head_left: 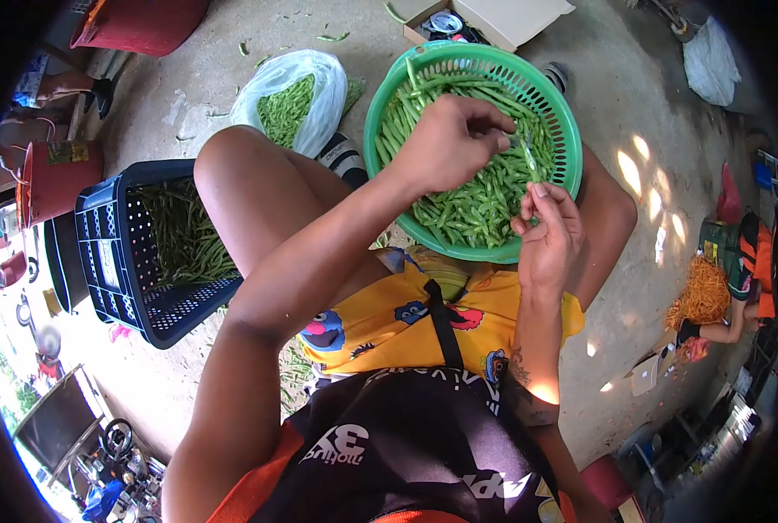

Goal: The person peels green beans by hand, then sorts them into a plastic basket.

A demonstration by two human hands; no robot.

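Your right hand (553,231) was pinched on a slim green piece (534,171) above the pods (467,211) in the basket (374,131); your left hand (448,146) curled nearby (its grip could not be told). Light fingertip pressure, applied over the basket, suited it.

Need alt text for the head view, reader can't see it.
A seated person's left hand and right hand are close together over a green basket of slender green pods at their knees; what the fingertips pinch is unclear. To the left are a translucent bag of green pieces and a dark blue crate of more pods.
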